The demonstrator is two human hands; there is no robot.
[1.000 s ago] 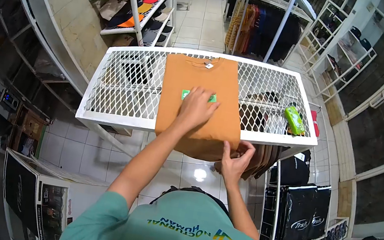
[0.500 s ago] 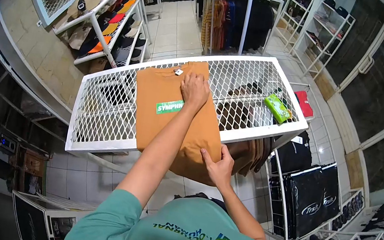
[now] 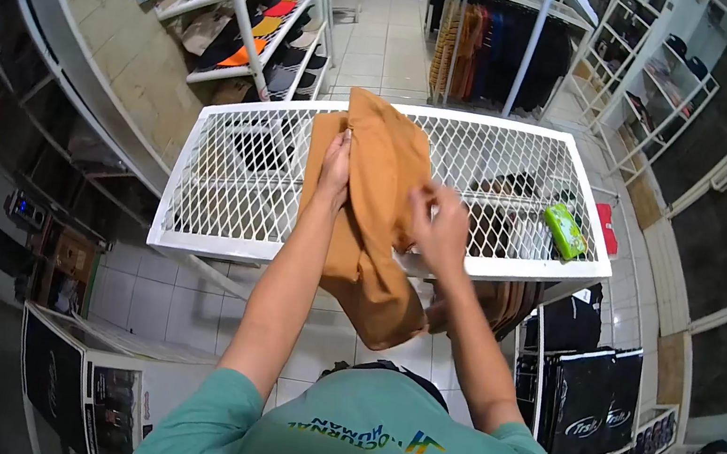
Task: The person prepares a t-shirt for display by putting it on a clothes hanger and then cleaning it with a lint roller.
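An orange-brown shirt (image 3: pixel 383 164) lies across the white mesh table (image 3: pixel 218 242), its right part turned over toward the middle and its lower end hanging past the near edge. My left hand (image 3: pixel 336 166) is closed on the shirt's fabric left of centre, fingers partly under a fold. At the shirt's right edge is my right hand (image 3: pixel 437 224), blurred by motion with its fingers curled; whether it holds fabric is unclear. The green printed label is out of sight.
A green packet (image 3: pixel 564 231) rests at the table's right end. Cap shelves (image 3: pixel 254 20) stand back left, a clothes rack (image 3: pixel 496 53) behind, and black bags (image 3: pixel 587 405) at the right. Brown garments hang below the table's near edge.
The shirt's right side has been turned over leftward, covering the green label. My left hand has moved down and left to grip fabric; my right hand has risen from the lower edge.
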